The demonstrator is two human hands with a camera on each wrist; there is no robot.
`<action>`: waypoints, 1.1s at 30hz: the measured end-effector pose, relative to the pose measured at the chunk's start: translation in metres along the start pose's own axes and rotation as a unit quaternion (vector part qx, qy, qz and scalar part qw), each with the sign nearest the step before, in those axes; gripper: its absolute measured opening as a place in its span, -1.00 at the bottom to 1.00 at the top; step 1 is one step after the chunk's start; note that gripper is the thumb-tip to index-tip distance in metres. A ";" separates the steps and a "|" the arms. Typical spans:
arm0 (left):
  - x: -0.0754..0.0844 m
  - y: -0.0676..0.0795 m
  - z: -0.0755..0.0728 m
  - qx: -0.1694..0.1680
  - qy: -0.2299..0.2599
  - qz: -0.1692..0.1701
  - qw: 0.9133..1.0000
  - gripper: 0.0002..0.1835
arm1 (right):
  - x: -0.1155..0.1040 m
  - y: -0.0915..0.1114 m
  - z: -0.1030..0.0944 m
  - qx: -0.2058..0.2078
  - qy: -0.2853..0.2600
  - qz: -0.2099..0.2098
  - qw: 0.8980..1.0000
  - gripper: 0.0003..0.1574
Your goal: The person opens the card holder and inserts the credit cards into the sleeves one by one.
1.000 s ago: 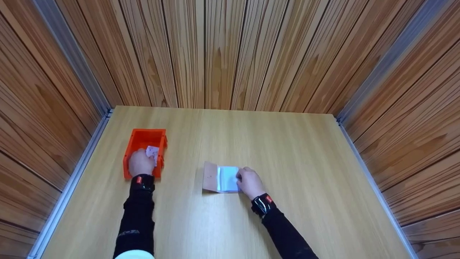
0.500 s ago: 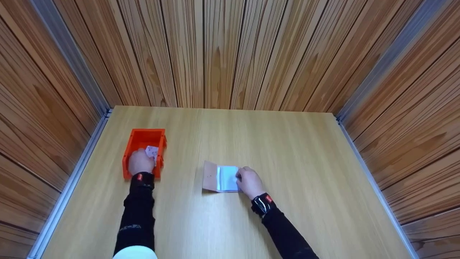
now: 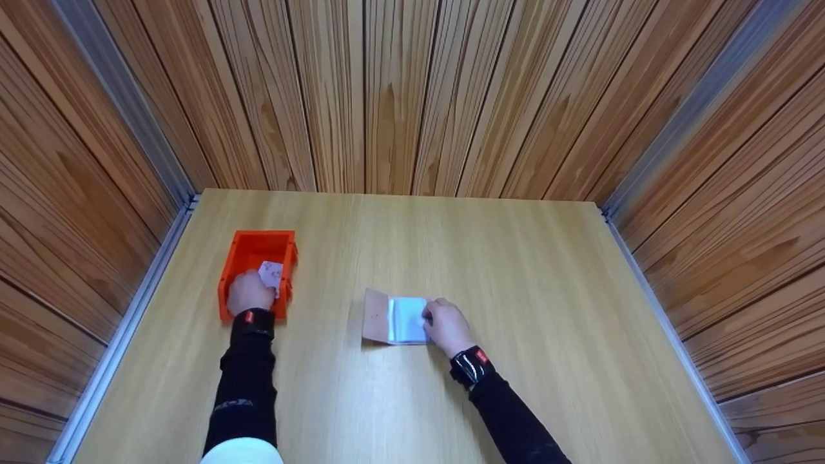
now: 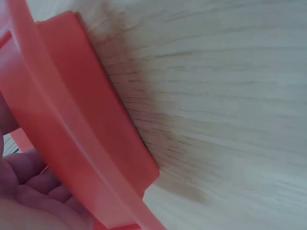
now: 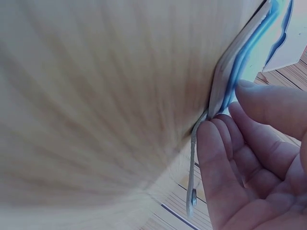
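In the head view, my left hand point(image 3: 249, 293) is down inside an orange bin point(image 3: 264, 241). Beside its fingers lies a pale card point(image 3: 271, 273) with pinkish markings. The left wrist view shows curled fingers point(image 4: 43, 179) behind the bin's wall; whether they grip anything is hidden. At mid-table a brown card holder point(image 3: 376, 315) lies spread, its left cover raised and its blue sleeves point(image 3: 407, 319) showing. My right hand point(image 3: 449, 327) pinches its right edge, thumb on the blue sleeves and fingers along the edge. A strap with a snap button point(image 5: 192, 191) hangs beside those fingers in the right wrist view.
A light wood table point(image 3: 515, 277) bears everything, bounded by plank walls point(image 3: 399, 96) at the back and both sides. Metal rails point(image 3: 138, 316) run along the table's side edges. A white rounded object point(image 3: 242, 452) shows at the bottom edge, over the left sleeve.
The left hand and the pale card have shifted very slightly within the bin. The right hand and card holder stay where they were.
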State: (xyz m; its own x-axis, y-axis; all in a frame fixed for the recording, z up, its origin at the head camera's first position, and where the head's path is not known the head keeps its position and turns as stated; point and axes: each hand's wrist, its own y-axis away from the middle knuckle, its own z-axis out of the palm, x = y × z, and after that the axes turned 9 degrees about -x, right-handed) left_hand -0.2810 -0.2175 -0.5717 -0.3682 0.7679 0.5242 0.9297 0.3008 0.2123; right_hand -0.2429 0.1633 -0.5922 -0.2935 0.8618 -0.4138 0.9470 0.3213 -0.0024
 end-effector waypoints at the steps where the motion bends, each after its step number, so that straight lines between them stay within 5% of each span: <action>1: -0.001 0.000 0.000 -0.005 0.002 -0.002 1.000 -0.71 | 0.000 0.000 0.000 -0.001 0.000 0.000 1.000 -0.82; 20: -0.003 -0.006 0.006 -0.025 -0.016 -0.036 0.999 -0.78 | 0.000 0.001 -0.001 0.018 0.005 -0.014 1.000 -0.84; 33: 0.001 -0.005 0.007 -0.025 -0.033 -0.026 0.999 -0.79 | 0.001 0.000 0.001 0.010 0.003 -0.009 1.000 -0.84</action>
State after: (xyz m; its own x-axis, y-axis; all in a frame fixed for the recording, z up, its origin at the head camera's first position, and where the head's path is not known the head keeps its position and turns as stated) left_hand -0.2859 -0.2148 -0.5781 -0.4137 0.7878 0.4564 0.9072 0.3147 0.2792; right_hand -0.2431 0.1644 -0.5933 -0.3110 0.8582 -0.4085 0.9440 0.3287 -0.0283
